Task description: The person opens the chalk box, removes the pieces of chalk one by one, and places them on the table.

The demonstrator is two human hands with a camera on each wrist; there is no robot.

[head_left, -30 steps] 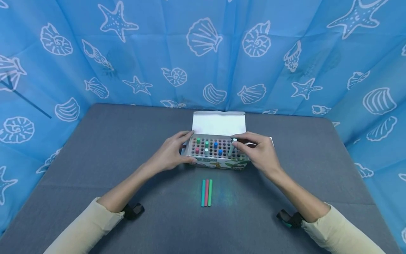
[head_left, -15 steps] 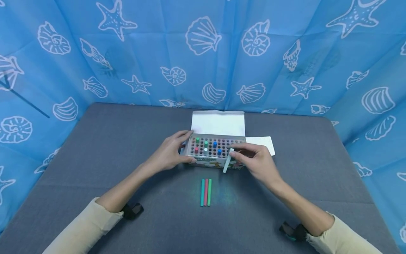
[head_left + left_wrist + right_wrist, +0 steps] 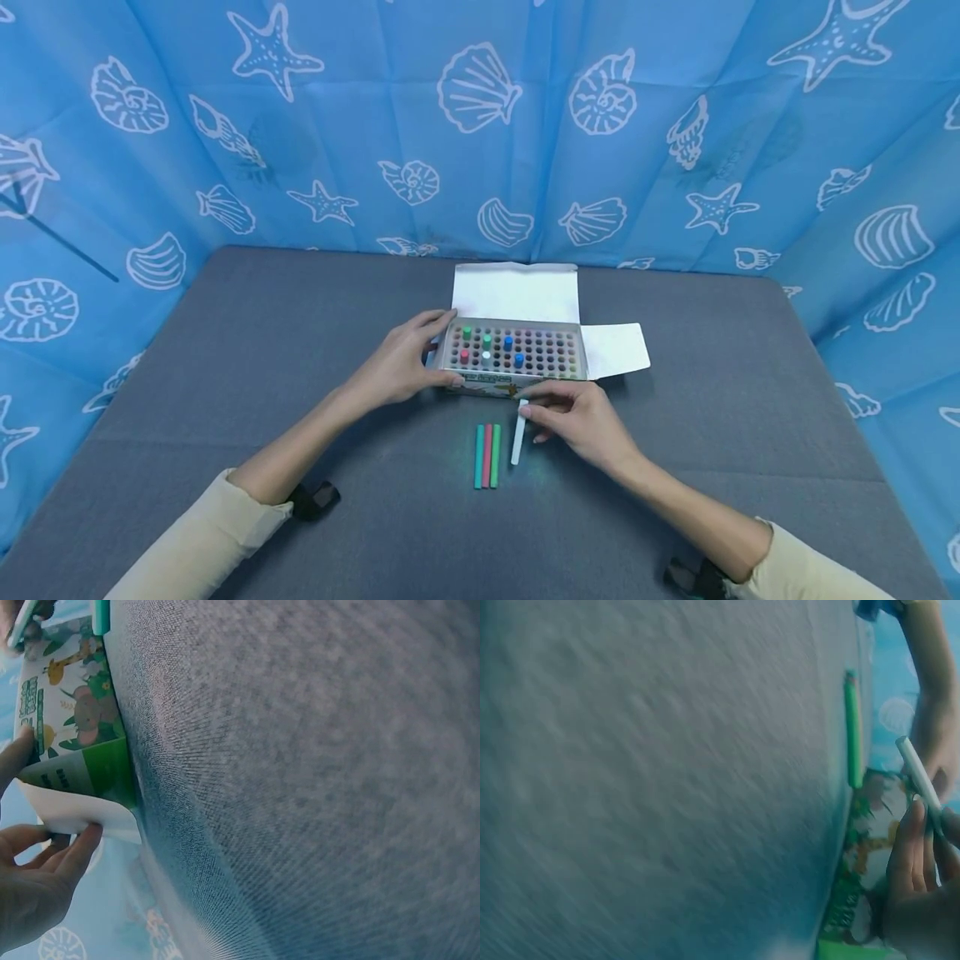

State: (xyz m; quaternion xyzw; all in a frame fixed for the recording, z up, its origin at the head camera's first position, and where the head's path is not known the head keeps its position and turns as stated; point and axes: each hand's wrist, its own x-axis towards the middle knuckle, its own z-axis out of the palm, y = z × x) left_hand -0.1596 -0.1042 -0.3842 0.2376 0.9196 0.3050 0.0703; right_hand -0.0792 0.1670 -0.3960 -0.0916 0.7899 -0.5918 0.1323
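Note:
My right hand (image 3: 583, 418) pinches a white chalk stick (image 3: 519, 435) by its upper end, just in front of the box and a little above the table. In the right wrist view the white chalk (image 3: 918, 771) juts past the fingertips. My left hand (image 3: 401, 360) grips the left end of the chalk box (image 3: 480, 388), thumb at the front corner and fingers behind; in the left wrist view the fingers lie against its white side flap (image 3: 79, 811). Several coloured chalks stand in the box's holes. A teal chalk (image 3: 479, 457), a red chalk (image 3: 487, 457) and a green chalk (image 3: 496, 457) lie side by side.
The box's lid (image 3: 516, 292) stands raised at the back, and a white flap (image 3: 617, 350) sticks out on its right. Grey cloth covers the table (image 3: 337, 292). A blue curtain (image 3: 525, 150) with white shell prints hangs behind.
My right hand has drawn the white chalk up out of its hole and carried it forward and left, to beside the three lying chalks. My left hand has stayed on the box.

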